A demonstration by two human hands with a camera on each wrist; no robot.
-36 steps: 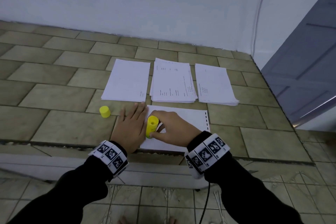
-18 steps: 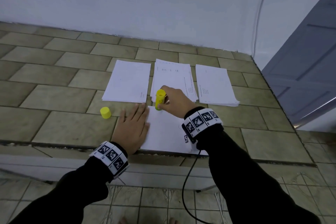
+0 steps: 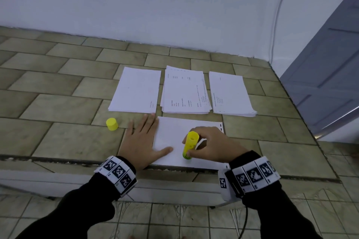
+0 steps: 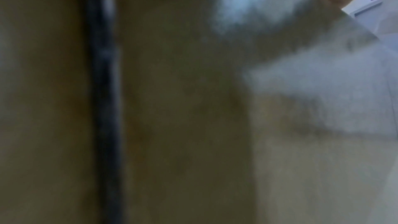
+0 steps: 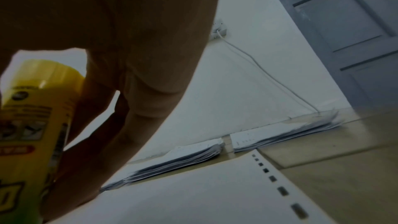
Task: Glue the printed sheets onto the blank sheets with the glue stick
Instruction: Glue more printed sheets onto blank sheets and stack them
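A white sheet (image 3: 174, 134) with a row of dark marks along its right edge lies at the counter's front edge, seen too in the right wrist view as the sheet (image 5: 204, 193). My right hand (image 3: 211, 145) grips the yellow glue stick (image 3: 190, 144), tip down on the sheet's near part; the right wrist view shows the glue stick (image 5: 32, 125) upright in my fingers. My left hand (image 3: 143, 139) lies flat, fingers straight, pressing the sheet's left edge. The yellow cap (image 3: 112, 124) stands left of that hand. The left wrist view is a blur.
Three paper stacks lie behind the sheet: a nearly blank stack (image 3: 136, 90) on the left, a printed stack (image 3: 185, 91) in the middle, another stack (image 3: 230, 95) on the right. The tiled counter (image 3: 58, 103) ends at a wall; a grey door (image 3: 326, 75) stands right.
My right hand has dragged the glue stick from the sheet's far edge back toward me and to the right. The left hand has stayed flat on the sheet's left edge.
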